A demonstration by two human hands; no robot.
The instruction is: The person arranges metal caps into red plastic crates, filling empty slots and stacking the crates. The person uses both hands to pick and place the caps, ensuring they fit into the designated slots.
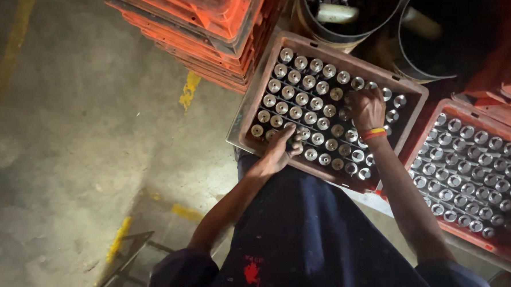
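Both forearms reach forward; left hand (281,151) and right hand (366,107), grips curled onto metal cylinders (308,98) in tray (240,127).

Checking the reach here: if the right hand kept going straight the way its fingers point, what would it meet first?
Probably the round silver metal parts filling the brown tray just beyond the right hand; depth is uncertain.
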